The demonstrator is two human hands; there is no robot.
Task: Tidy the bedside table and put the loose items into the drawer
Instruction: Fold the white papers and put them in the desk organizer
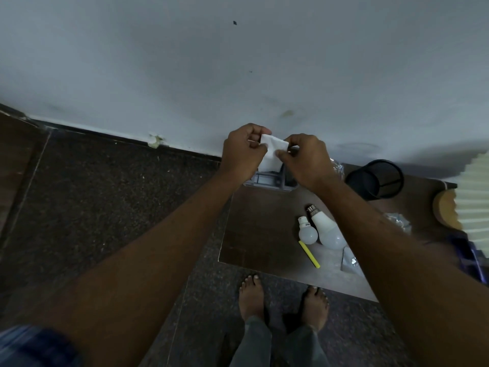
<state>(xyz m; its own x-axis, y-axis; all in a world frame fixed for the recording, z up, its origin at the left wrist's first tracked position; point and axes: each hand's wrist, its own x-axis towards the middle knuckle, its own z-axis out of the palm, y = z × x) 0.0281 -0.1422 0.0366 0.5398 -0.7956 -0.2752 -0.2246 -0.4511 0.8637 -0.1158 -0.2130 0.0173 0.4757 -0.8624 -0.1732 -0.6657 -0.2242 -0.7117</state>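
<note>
Both hands are raised over the far left corner of the brown bedside table [259, 234]. My left hand [242, 152] and my right hand [304, 160] pinch a white tissue [271, 154] by its top edges, and it hangs between them. On the table lie two white light bulbs, a small one [307, 231] and a larger one [329, 230], with a yellow marker [309, 254] in front of them. A clear plastic packet [350, 260] lies partly under my right forearm. No drawer shows.
A grey plastic tray [267, 181] sits under my hands at the table's back edge. A black mesh pen cup [375, 178] stands at the back right, beside a pleated lampshade [476, 197] on a wooden base [446, 210]. My bare feet stand on dark speckled floor.
</note>
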